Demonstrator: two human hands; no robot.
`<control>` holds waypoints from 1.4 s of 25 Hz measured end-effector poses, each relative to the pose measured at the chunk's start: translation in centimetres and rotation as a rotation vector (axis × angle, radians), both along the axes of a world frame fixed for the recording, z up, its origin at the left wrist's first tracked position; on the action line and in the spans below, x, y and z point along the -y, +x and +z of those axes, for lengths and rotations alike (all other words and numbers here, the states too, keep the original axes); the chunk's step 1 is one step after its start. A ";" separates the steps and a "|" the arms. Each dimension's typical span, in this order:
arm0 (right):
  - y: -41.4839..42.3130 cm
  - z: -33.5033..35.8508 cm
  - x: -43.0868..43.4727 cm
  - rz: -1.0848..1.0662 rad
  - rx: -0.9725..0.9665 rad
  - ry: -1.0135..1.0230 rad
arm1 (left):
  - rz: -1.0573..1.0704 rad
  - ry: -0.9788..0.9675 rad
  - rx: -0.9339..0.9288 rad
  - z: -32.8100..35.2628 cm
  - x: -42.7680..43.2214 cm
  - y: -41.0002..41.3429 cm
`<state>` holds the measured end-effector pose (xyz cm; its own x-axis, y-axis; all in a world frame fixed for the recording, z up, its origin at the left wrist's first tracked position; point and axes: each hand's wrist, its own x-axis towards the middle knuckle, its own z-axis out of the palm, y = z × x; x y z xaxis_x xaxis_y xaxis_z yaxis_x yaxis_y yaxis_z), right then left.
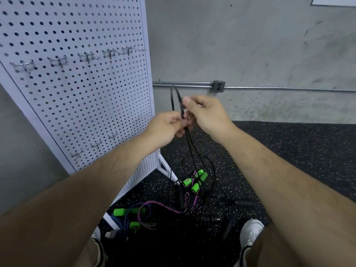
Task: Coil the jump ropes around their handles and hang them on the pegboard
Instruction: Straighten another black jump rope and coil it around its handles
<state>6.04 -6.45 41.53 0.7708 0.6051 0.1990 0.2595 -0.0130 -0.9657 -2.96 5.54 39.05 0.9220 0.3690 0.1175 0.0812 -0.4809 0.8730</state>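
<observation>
A thin black jump rope (178, 99) is folded into a loop that sticks up above my hands, and its strands hang down to the floor. My left hand (167, 125) grips the strands from the left, just below the loop. My right hand (204, 112) pinches the same black rope from the right, thumb up. The white pegboard (77, 89) stands to the left with a row of bare metal hooks (87, 57) across it. On the floor below lies a tangle of ropes with green handles (196, 180) and black handles (181, 197).
More green handles (123, 211) with blue and purple cords lie by the pegboard's foot. Lower hooks (96, 145) sit near the board's bottom. My white shoes (250, 232) stand on the speckled black mat. A concrete wall with a conduit and outlet box (218, 86) is behind.
</observation>
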 end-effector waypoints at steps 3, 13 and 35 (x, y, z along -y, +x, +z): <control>0.0 -0.3 0.6 0.040 0.045 -0.127 | 0.104 -0.056 0.184 2.3 -1.3 0.1; 0.5 -0.6 0.6 -0.028 0.179 -0.283 | -0.040 0.065 -0.053 1.8 -1.5 -0.8; -0.4 -0.1 -0.7 0.062 0.155 -0.165 | -0.070 0.113 -0.045 1.5 -2.5 -2.2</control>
<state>5.62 -5.76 41.46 0.6993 0.6843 0.2064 0.4093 -0.1466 -0.9005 -5.12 8.05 40.52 0.9503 0.2903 0.1127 0.0817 -0.5817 0.8093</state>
